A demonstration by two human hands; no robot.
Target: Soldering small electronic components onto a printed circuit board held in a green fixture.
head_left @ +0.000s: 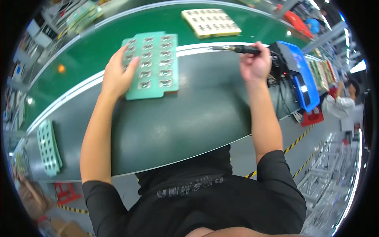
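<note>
Green tray point(156, 65) edge under flat left hand point(117, 75), right hand point(254, 65) gripping black tool point(237, 49), tip blurred.

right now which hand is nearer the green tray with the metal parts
Left. The left hand rests on the left edge of the green tray, fingers over its cells. The right hand is off to the tray's right, apart from it, gripping a black pen-like tool.

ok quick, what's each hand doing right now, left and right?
Left hand: open, resting flat on the green tray.
Right hand: closed around a black tool, held above the table.
</note>
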